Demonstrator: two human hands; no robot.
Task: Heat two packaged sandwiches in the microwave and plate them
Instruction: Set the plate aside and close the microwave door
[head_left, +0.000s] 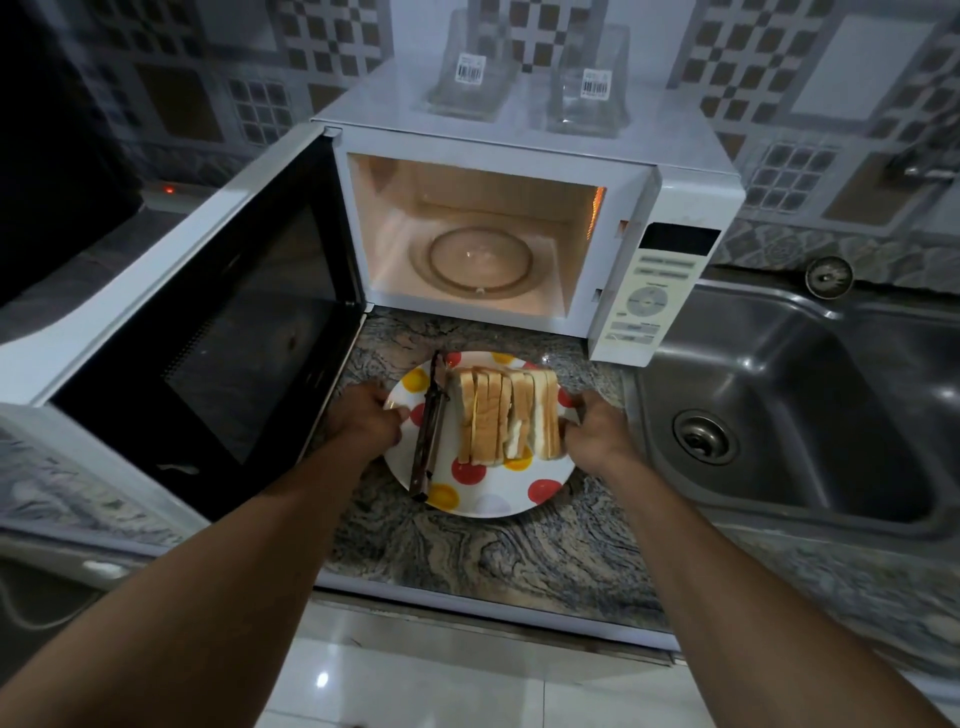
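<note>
Here, sandwiches (506, 413) stood on edge in one row, about eight bread slices, on one polka-dot plate (493, 501) resting on the granite counter (498, 551) before the microwave (519, 208). One brown-handled knife (430, 426) lay on the plate, left of them. Left hand (366, 418) gripped the plate's left rim; right hand (597, 434) gripped its right rim. Microwave door (208, 332) was swung open, one glass turntable (480, 260) inside. Two clear containers (467, 67) on top bore barcode stickers, text unreadable. One steel sink (810, 395) right.
</note>
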